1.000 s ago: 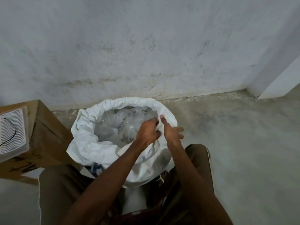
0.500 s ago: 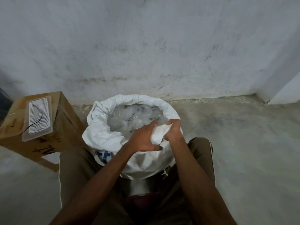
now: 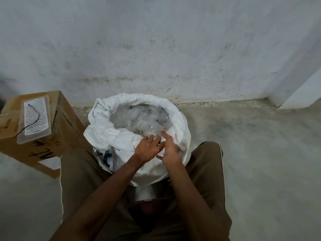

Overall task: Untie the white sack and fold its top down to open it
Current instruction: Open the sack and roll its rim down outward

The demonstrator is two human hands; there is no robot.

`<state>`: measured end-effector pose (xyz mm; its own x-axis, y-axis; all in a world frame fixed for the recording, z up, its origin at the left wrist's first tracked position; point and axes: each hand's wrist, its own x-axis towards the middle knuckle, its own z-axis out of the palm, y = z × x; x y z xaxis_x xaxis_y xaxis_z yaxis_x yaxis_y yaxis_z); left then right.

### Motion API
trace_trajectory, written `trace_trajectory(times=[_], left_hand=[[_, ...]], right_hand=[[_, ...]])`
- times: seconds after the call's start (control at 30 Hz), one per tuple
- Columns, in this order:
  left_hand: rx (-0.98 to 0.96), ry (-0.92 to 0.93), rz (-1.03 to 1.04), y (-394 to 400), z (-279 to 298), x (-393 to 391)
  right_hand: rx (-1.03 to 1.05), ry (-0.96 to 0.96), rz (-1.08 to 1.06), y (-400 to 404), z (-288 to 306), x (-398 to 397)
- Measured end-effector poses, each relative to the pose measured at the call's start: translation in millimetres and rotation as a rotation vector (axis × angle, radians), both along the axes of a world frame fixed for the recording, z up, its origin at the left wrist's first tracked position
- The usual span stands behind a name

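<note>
White sack (image 3: pixel 111 136) lies under both loose-fingered hands at its near rim.

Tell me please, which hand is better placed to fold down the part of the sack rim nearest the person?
Probably the left hand: it lies flat on the bunched near rim of the white sack. The right hand stands edge-on beside it, fingers pointing into the opening.

1. Right half of the frame is bare floor (image 3: pixel 260 153), so there's plenty of room to reach in.
2. Left side is blocked by a cardboard box (image 3: pixel 57 136) just beside the sack (image 3: pixel 121 140).
3. The wall (image 3: pixel 156 49) sits close behind the sack at upper centre.
4. Both knees hem in the sack's near side.
5. The sack mouth is open at centre, with both hands over its near rim.
</note>
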<state>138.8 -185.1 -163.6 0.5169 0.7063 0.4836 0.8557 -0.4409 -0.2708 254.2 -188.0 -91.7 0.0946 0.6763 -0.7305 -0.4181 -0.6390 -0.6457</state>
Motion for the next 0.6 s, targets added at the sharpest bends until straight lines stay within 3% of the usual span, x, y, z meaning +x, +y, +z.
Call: trace_trajectory(times=[0.07, 0.17, 0.23, 0.33, 0.43, 0.53, 0.57, 0.6], left_hand=[[-0.144, -0.116, -0.030, -1, 3, 4], [-0.553, -0.589, -0.049, -12, 15, -6], [-0.692, -0.802, 0.009, -13, 29, -14], [-0.831, -0.684, 0.171, -7, 45, -19], [-0.904, -0.520, 0.197, -5, 44, -14], [-0.822, -0.413, 0.187, -6, 34, -9], [-0.763, -0.378, 0.188, -8, 32, -8], [-0.700, -0.356, 0.193, -9, 29, -6]], right_hand=[[0.016, 0.022, -0.092, 5, -2, 1], [-0.032, 0.122, -0.006, 20, -11, 9], [-0.015, 0.233, 0.011, 15, -15, 15], [0.027, 0.429, 0.037, -4, -23, 20], [0.104, 0.477, 0.102, -4, -33, 27], [0.132, 0.192, 0.209, 2, -34, 28], [0.144, -0.060, 0.217, 1, -36, 27], [0.231, -0.443, 0.213, 1, -39, 31]])
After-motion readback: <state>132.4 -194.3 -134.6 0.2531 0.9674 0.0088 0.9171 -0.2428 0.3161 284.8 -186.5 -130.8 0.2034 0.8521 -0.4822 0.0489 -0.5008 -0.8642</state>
